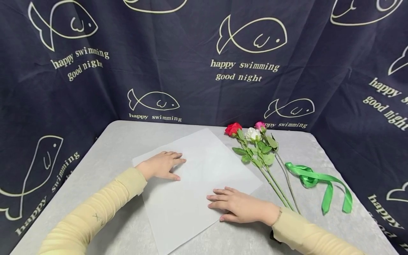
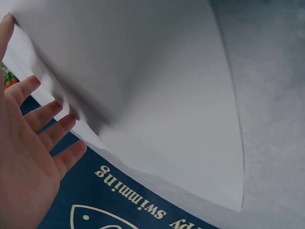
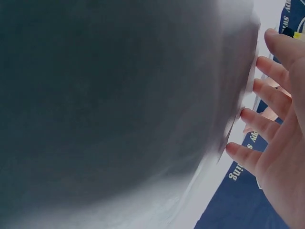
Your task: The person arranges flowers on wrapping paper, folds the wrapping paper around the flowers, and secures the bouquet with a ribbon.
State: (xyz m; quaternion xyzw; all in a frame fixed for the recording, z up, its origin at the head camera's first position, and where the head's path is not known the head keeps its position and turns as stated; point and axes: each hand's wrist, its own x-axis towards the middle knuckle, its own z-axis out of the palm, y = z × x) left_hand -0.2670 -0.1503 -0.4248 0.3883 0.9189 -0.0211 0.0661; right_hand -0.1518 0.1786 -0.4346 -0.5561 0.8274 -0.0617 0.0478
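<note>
A large white sheet of paper lies cornerwise on the table in the head view. My left hand rests palm down on its upper left part with fingers spread. Lower on the sheet, near its right side, my right hand touches it, fingers spread and fairly straight. Both wrist views show fingertips right at the paper, the left hand at the left of its view and the right hand at the right of its own. Neither hand grips anything.
Right of the paper lie a red rose, a white rose and a pink rose with long leafy stems. Farther right is a loose green ribbon. Dark blue fabric with fish prints hangs around the grey table.
</note>
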